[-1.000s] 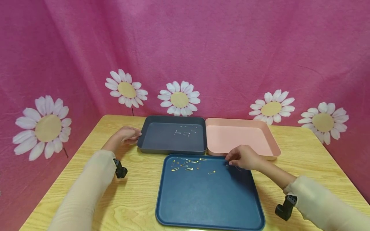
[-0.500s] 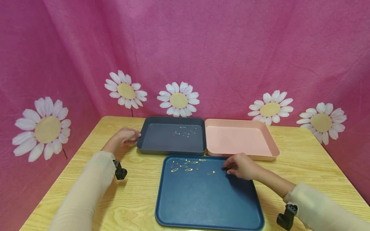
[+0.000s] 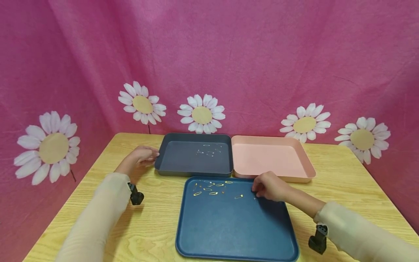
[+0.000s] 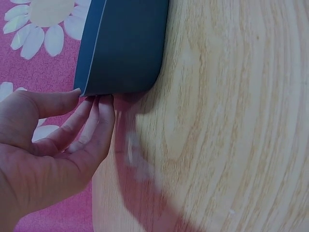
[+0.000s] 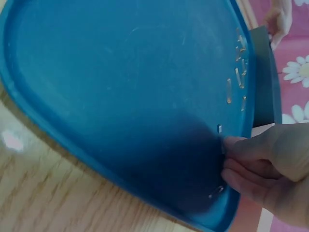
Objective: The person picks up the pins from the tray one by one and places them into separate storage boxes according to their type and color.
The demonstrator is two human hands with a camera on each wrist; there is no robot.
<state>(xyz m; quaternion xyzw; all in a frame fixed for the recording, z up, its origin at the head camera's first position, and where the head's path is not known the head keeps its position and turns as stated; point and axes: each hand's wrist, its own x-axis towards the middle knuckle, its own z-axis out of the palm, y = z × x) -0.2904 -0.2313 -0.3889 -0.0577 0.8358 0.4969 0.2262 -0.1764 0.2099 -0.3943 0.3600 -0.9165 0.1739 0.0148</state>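
Observation:
My left hand (image 3: 143, 155) holds the left end of the dark grey tray (image 3: 193, 173). In the left wrist view the thumb lies at the tray's rim and the fingers against its outer wall. My right hand (image 3: 270, 186) is low over the far right part of the blue tray (image 3: 235, 233), thumb and fingertips together at a silver safety pin (image 5: 220, 129) that is partly hidden by them. Another safety pin (image 5: 216, 192) lies beside these fingertips. Several gold safety pins (image 3: 213, 193) are scattered at the blue tray's far left, with one gold safety pin (image 3: 239, 197) lying apart.
Several silver safety pins (image 3: 206, 145) lie in the right half of the dark grey tray. A pink tray (image 3: 309, 174) stands against it on the right, behind the blue tray. Around them is the wooden table (image 3: 147, 233), with a pink flowered cloth (image 3: 248, 65) behind.
My right hand has moved slightly left and down over the blue tray, its fingertips closing in on the silver pin. The left hand stays on the dark grey tray.

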